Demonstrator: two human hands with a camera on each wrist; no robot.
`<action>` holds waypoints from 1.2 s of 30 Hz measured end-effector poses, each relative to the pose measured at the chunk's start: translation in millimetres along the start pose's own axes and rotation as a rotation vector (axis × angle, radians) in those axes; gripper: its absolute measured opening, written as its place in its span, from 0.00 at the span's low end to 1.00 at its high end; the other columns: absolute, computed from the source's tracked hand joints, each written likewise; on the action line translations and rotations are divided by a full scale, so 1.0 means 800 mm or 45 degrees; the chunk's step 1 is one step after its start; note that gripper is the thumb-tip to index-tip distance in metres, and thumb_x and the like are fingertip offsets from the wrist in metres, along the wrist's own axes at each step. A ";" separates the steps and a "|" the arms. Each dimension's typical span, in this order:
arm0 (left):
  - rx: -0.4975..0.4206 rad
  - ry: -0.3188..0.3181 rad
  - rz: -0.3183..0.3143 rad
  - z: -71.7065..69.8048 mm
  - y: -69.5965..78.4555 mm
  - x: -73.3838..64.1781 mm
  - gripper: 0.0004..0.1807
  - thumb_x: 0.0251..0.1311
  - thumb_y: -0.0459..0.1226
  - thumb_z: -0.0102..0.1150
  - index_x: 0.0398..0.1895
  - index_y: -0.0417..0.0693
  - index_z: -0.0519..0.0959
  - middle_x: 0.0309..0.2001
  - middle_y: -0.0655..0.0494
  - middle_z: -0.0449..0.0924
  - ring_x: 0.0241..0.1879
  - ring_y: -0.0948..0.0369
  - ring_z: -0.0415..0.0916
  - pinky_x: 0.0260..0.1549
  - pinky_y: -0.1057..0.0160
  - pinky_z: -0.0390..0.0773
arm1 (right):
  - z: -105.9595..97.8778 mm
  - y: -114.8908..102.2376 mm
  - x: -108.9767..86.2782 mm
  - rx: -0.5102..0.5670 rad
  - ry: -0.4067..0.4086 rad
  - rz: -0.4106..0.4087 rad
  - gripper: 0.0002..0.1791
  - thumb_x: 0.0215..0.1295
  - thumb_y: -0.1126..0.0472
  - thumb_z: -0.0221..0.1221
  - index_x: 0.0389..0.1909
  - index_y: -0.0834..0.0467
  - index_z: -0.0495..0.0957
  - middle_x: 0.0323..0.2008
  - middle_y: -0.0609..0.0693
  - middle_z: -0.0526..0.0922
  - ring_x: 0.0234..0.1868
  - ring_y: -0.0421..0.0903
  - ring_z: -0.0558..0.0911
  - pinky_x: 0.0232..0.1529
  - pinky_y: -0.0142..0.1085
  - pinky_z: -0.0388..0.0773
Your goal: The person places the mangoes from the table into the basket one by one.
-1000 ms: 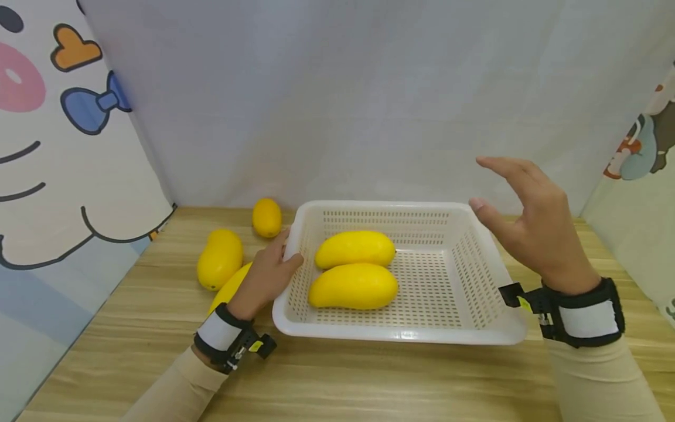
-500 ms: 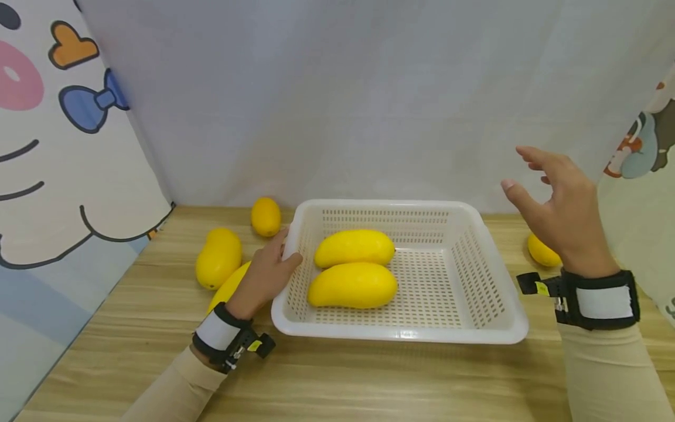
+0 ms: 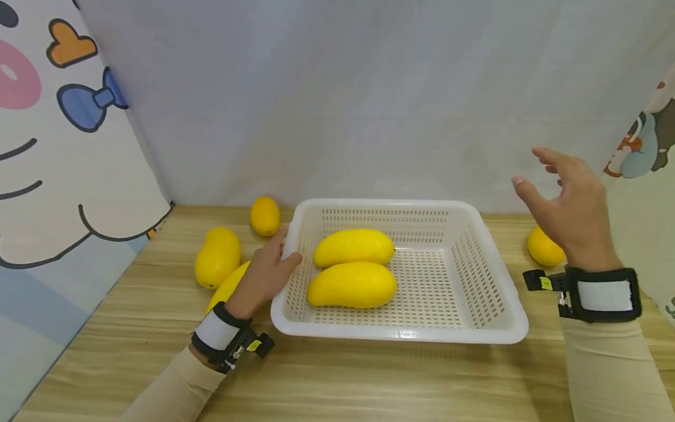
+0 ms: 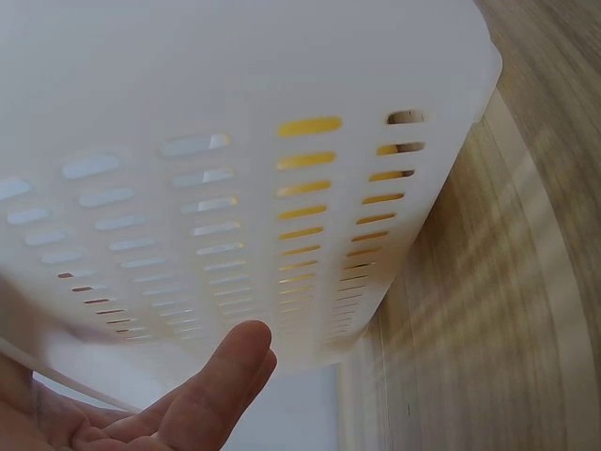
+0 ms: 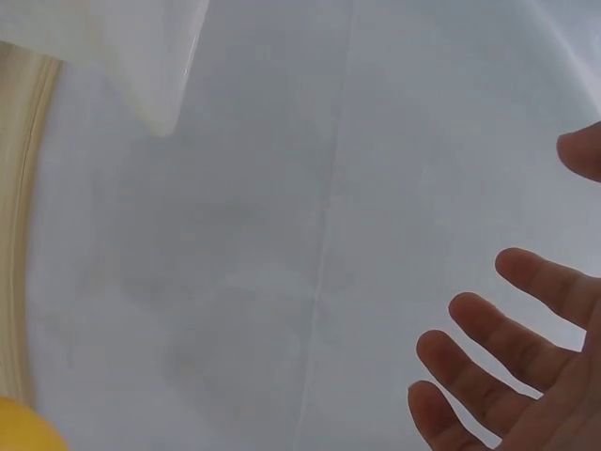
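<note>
A white perforated plastic basket [image 3: 490, 337] stands on the wooden table with two yellow mangoes [image 3: 354, 248] lying side by side in its left half. My left hand [image 3: 266, 275] grips its left rim, thumb over the edge and fingers against the outside; in the left wrist view those fingers [image 4: 211, 395] lie along the slotted wall [image 4: 141, 225]. My right hand [image 3: 572, 205] hovers with nothing in it, right of the basket, thumb and fingers spread apart. Below and behind it, a single mango [image 3: 543, 247] rests on the table, partly hidden by the hand.
Left of the basket lie a mango [image 3: 217, 258], a second mango [image 3: 228, 288] half covered by my left wrist, and a small rounder yellow fruit [image 3: 265, 215] near the back edge. A pale cloth backdrop [image 3: 369, 105] rises behind the table [image 3: 369, 381].
My right hand has moved right, away from the basket's right rim, and the mango on that side has come into sight. The left hand and basket stay in place.
</note>
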State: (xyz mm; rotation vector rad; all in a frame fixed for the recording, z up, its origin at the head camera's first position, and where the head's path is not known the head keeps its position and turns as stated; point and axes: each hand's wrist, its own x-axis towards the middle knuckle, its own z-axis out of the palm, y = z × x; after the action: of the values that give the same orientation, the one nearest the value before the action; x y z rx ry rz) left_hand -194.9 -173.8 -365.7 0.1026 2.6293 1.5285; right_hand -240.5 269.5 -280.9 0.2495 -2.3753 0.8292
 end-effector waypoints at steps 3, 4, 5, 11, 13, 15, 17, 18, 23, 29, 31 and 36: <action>0.003 -0.001 -0.002 0.000 0.000 0.000 0.37 0.73 0.38 0.48 0.81 0.48 0.49 0.49 0.36 0.82 0.31 0.52 0.87 0.24 0.55 0.86 | -0.001 0.008 0.001 -0.008 0.004 0.049 0.32 0.68 0.51 0.60 0.71 0.59 0.71 0.66 0.64 0.73 0.62 0.68 0.72 0.61 0.67 0.67; 0.003 -0.003 -0.004 0.000 0.000 0.001 0.36 0.73 0.38 0.48 0.81 0.48 0.49 0.49 0.36 0.82 0.31 0.53 0.87 0.24 0.55 0.86 | -0.001 0.011 0.001 -0.007 0.005 0.064 0.33 0.68 0.51 0.60 0.71 0.59 0.71 0.66 0.64 0.73 0.62 0.68 0.72 0.61 0.67 0.67; 0.002 -0.002 -0.006 0.000 -0.001 0.001 0.36 0.73 0.38 0.48 0.81 0.48 0.49 0.49 0.36 0.82 0.31 0.52 0.87 0.24 0.55 0.86 | -0.001 0.013 0.001 -0.005 0.006 0.079 0.33 0.68 0.51 0.61 0.71 0.59 0.71 0.66 0.64 0.73 0.62 0.69 0.72 0.60 0.67 0.67; -0.006 -0.009 -0.007 -0.001 -0.001 0.001 0.36 0.73 0.38 0.47 0.81 0.49 0.49 0.49 0.36 0.82 0.31 0.52 0.87 0.24 0.55 0.86 | 0.001 0.025 0.002 -0.048 0.023 0.154 0.34 0.68 0.49 0.61 0.71 0.60 0.70 0.67 0.65 0.73 0.62 0.69 0.72 0.60 0.67 0.68; -0.001 -0.009 -0.013 -0.001 0.000 0.001 0.36 0.73 0.38 0.47 0.81 0.50 0.49 0.49 0.37 0.82 0.31 0.52 0.87 0.24 0.55 0.86 | 0.002 0.029 0.003 -0.065 0.032 0.176 0.35 0.68 0.48 0.60 0.71 0.61 0.70 0.66 0.66 0.72 0.62 0.69 0.72 0.60 0.66 0.68; 0.001 -0.009 -0.019 -0.001 0.001 0.000 0.36 0.73 0.38 0.47 0.81 0.50 0.49 0.49 0.37 0.82 0.31 0.52 0.87 0.24 0.55 0.86 | 0.003 0.032 0.003 -0.080 0.039 0.197 0.35 0.68 0.48 0.60 0.71 0.61 0.70 0.66 0.67 0.72 0.62 0.69 0.72 0.60 0.66 0.67; 0.004 -0.008 -0.024 -0.001 0.002 0.000 0.35 0.74 0.38 0.47 0.81 0.50 0.49 0.49 0.37 0.82 0.31 0.52 0.87 0.24 0.55 0.86 | 0.004 0.036 0.004 -0.095 0.035 0.223 0.35 0.68 0.47 0.59 0.72 0.62 0.69 0.66 0.68 0.72 0.63 0.69 0.71 0.61 0.66 0.67; 0.005 -0.009 -0.026 -0.001 0.002 0.000 0.35 0.74 0.38 0.47 0.81 0.50 0.50 0.49 0.37 0.82 0.31 0.52 0.87 0.24 0.55 0.86 | 0.004 0.039 0.004 -0.103 0.028 0.238 0.36 0.69 0.47 0.58 0.72 0.62 0.68 0.66 0.68 0.71 0.64 0.69 0.70 0.61 0.66 0.66; 0.006 -0.014 -0.026 0.000 0.002 0.000 0.35 0.74 0.38 0.47 0.81 0.50 0.50 0.48 0.37 0.82 0.31 0.52 0.87 0.24 0.55 0.86 | 0.006 0.048 0.005 -0.148 -0.033 0.315 0.38 0.70 0.44 0.56 0.74 0.63 0.65 0.67 0.72 0.68 0.65 0.71 0.67 0.61 0.69 0.64; -0.001 -0.008 -0.007 -0.002 0.004 -0.001 0.35 0.74 0.38 0.47 0.81 0.47 0.49 0.48 0.36 0.82 0.30 0.52 0.87 0.24 0.55 0.86 | 0.010 0.062 0.005 -0.185 -0.088 0.406 0.41 0.71 0.41 0.54 0.76 0.63 0.61 0.68 0.73 0.65 0.66 0.73 0.65 0.61 0.70 0.64; -0.003 -0.005 -0.003 -0.002 0.003 0.000 0.35 0.74 0.38 0.47 0.81 0.46 0.49 0.49 0.36 0.82 0.31 0.52 0.87 0.24 0.55 0.86 | 0.014 0.068 0.004 -0.201 -0.100 0.441 0.42 0.70 0.40 0.53 0.76 0.63 0.61 0.68 0.73 0.65 0.65 0.73 0.65 0.61 0.69 0.64; 0.008 -0.004 -0.012 -0.001 0.002 0.000 0.36 0.74 0.38 0.47 0.81 0.46 0.49 0.49 0.36 0.82 0.30 0.52 0.87 0.24 0.55 0.86 | 0.020 0.086 0.001 -0.254 -0.150 0.520 0.45 0.69 0.37 0.52 0.76 0.65 0.59 0.68 0.76 0.61 0.67 0.75 0.61 0.63 0.70 0.61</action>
State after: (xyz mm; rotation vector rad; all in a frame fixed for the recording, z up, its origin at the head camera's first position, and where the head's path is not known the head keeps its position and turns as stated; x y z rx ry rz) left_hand -195.3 -173.9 -363.6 0.0934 2.6286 1.5163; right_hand -273.3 313.9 -325.2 -0.2849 -2.6420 0.7628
